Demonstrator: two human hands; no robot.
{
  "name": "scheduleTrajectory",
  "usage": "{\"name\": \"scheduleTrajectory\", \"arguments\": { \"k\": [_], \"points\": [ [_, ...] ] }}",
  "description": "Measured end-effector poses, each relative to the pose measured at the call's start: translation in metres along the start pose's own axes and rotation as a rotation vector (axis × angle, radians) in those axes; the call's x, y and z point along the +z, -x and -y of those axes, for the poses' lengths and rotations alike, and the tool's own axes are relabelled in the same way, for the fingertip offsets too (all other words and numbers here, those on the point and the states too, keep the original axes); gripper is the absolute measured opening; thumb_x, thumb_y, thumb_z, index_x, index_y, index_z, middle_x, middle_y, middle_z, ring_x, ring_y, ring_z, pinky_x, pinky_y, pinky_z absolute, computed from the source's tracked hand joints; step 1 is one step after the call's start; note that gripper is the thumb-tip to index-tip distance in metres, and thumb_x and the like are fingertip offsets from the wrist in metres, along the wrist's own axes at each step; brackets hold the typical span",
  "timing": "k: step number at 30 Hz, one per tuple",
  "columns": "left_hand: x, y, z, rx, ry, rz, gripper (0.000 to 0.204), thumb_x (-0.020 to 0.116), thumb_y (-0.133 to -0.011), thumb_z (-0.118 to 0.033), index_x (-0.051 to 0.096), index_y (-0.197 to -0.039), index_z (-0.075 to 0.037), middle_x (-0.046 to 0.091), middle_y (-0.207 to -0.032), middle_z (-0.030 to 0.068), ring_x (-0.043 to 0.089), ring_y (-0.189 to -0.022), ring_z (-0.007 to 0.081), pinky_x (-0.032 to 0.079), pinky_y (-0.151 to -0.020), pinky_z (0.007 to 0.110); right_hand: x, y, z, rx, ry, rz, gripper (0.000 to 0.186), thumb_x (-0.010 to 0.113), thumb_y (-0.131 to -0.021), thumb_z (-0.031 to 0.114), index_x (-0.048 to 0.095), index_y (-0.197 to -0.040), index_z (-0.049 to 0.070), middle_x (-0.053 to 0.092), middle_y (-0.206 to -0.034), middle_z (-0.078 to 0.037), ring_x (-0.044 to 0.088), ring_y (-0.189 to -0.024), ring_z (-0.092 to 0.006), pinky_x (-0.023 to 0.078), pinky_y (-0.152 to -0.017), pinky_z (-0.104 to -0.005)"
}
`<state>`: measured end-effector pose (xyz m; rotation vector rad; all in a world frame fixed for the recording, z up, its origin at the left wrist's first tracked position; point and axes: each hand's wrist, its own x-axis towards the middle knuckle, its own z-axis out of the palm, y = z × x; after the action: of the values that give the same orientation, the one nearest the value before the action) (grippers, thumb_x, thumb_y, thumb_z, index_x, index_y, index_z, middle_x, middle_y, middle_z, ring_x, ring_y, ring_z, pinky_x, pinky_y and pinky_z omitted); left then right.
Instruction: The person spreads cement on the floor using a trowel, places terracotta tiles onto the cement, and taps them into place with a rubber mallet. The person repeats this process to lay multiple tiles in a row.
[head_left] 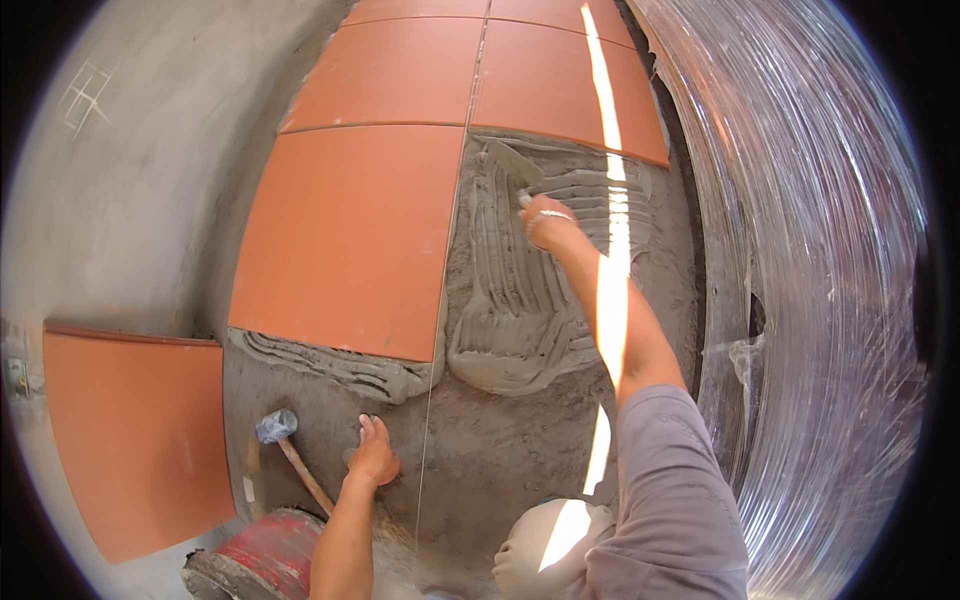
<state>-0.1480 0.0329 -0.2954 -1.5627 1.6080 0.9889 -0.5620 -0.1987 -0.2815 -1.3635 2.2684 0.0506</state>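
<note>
My right hand (548,215) grips the handle of a trowel (515,162), whose flat blade lies on grey mortar (515,345) combed into ridges. The mortar sits to the right of a laid orange tile (345,240), with more grey mortar squeezed out along that tile's near edge. Low over the rough grey floor, near that edge, is my left hand (373,455). Its fingers are curled together, and whatever they may hold is too small to make out. A thin string (425,440) runs lengthwise between the tile and the ridged mortar.
A mallet (277,427) with a wooden handle leans by a red, mortar-stained bucket (270,550) at lower left. Another orange tile (140,430) stands near the left wall (130,200). Clear plastic sheeting (810,250) lines the right side. More laid tiles (390,75) extend ahead.
</note>
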Motion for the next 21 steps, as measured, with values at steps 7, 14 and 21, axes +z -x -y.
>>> {"name": "scheduleTrajectory", "arguments": {
  "k": [7, 14, 21],
  "points": [
    [-0.003, 0.003, -0.008, -0.043, -0.026, 0.018, 0.086, 0.058, -0.087, -0.009, 0.007, -0.155, 0.001, -0.002, -0.163, 0.0233, 0.017, -0.15, 0.0332, 0.035, -0.114, 0.044, -0.006, -0.009, -0.01, 0.079, -0.016, -0.013, 0.026, 0.062, -0.089, 0.015, 0.073, -0.111, 0.007, 0.068, -0.121, -0.014, 0.064, -0.116, -0.0331, 0.054, -0.092, -0.042],
    [-0.001, 0.0, -0.007, -0.033, -0.014, 0.03, 0.089, 0.059, -0.086, -0.01, 0.004, -0.155, 0.002, -0.005, -0.162, 0.0241, 0.015, -0.15, 0.0344, 0.034, -0.114, 0.043, -0.021, -0.012, -0.11, 0.067, 0.235, 0.069, 0.029, 0.057, -0.089, 0.01, 0.071, -0.115, 0.006, 0.067, -0.122, -0.015, 0.065, -0.113, -0.0332, 0.054, -0.092, -0.0427],
    [0.002, -0.001, -0.003, 0.008, -0.051, -0.011, 0.092, 0.064, -0.084, -0.012, 0.006, -0.153, 0.007, -0.001, -0.16, 0.0309, 0.023, -0.146, 0.04, 0.037, -0.112, 0.044, -0.05, 0.007, -0.168, 0.442, -0.035, -0.058, 0.033, 0.055, -0.09, 0.009, 0.067, -0.12, 0.003, 0.061, -0.13, -0.019, 0.059, -0.122, -0.0351, 0.049, -0.1, -0.0418]
  ]
}}
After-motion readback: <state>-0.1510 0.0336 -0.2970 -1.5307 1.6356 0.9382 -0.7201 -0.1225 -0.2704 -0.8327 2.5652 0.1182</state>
